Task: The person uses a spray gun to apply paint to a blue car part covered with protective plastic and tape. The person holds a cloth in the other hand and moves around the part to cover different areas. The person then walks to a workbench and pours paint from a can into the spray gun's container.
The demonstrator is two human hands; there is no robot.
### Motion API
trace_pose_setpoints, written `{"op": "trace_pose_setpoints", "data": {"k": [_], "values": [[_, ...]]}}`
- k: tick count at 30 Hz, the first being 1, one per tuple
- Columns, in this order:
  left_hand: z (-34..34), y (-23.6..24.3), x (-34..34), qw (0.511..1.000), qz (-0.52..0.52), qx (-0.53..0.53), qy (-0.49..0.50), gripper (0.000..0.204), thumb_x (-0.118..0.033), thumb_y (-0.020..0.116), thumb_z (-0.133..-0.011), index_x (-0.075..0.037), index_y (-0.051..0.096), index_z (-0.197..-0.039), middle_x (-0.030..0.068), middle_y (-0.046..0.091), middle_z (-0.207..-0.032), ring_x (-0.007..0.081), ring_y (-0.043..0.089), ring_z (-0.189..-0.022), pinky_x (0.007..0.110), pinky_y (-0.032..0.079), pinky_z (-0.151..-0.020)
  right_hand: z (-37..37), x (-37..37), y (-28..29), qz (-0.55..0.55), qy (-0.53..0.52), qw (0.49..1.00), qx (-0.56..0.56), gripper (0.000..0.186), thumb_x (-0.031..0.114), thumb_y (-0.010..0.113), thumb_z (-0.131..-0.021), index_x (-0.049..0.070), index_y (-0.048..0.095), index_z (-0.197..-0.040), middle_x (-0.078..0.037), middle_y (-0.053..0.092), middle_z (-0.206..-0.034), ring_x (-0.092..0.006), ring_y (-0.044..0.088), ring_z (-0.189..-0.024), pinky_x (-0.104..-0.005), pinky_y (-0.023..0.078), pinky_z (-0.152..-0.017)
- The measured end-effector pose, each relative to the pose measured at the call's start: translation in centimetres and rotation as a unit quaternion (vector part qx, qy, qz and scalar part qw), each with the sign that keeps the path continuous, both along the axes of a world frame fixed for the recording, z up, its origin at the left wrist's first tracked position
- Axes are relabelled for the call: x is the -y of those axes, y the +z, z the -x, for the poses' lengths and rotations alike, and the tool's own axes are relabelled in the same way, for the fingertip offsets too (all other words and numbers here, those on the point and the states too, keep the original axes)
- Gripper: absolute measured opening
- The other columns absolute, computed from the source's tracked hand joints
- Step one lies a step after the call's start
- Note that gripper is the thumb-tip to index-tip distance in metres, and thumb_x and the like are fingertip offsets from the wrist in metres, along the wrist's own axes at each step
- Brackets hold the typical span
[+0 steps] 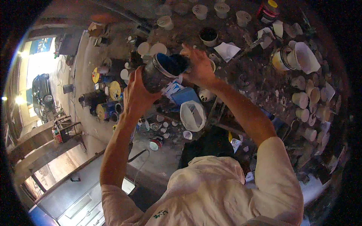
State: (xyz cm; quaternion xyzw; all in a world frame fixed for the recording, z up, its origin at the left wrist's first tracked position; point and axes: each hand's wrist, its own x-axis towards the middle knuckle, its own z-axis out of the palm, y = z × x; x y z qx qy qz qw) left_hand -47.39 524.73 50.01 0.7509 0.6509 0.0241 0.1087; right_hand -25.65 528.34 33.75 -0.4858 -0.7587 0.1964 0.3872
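Observation:
My left hand [137,94] grips the side of a dark tub [151,78] with a pale rim, raised in front of me and tilted so that its mouth faces right. Dark blue shows inside its mouth. At the mouth's right side, my right hand [198,66] has its fingers bent around the edge of a dark blue mass [180,63]. Whether that mass is a lid, a second container or the tub's contents, I cannot tell. Beneath the tub lie a blue box [184,96] and an open white container [192,116].
Several pale tubs [300,100] crowd the right side, near a large bucket [281,59] with a white tub. A black-filled tub [208,36] stands farther off. Yellow-ended cans [114,90] and small cups [154,127] are at left. A silver-grey door [77,201] is at lower left.

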Motion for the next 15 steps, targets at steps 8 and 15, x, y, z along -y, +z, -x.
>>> {"op": "trace_pose_setpoints", "data": {"k": [8, 15], "values": [[-0.9, 1.5, 0.2, 0.996, 0.025, -0.075, -0.035, 0.104, -0.034, 0.090, -0.063, -0.001, 0.038, -0.147, 0.0237, 0.056, -0.133, 0.0442, 0.058, -0.118, 0.052, 0.048, -0.099, -0.2, 1.4, 0.1, 0.004, 0.040, 0.999, -0.005, 0.107, 0.028, 0.084, -0.071, 0.004, 0.026, -0.157, -0.017, 0.053, -0.137, -0.0401, 0.051, -0.124, -0.0570, 0.036, -0.110], [-0.7, 2.0, 0.2, 0.993, 0.041, -0.095, -0.064, 0.111, -0.030, 0.092, -0.059, -0.003, 0.035, -0.150, 0.0245, 0.054, -0.130, 0.0460, 0.057, -0.120, 0.053, 0.049, -0.099, 0.5, 2.1, -0.5, 0.005, 0.001, 1.000, -0.025, 0.105, 0.028, 0.086, -0.069, 0.003, 0.030, -0.155, -0.012, 0.058, -0.135, -0.0394, 0.052, -0.122, -0.0549, 0.040, -0.104]]}}
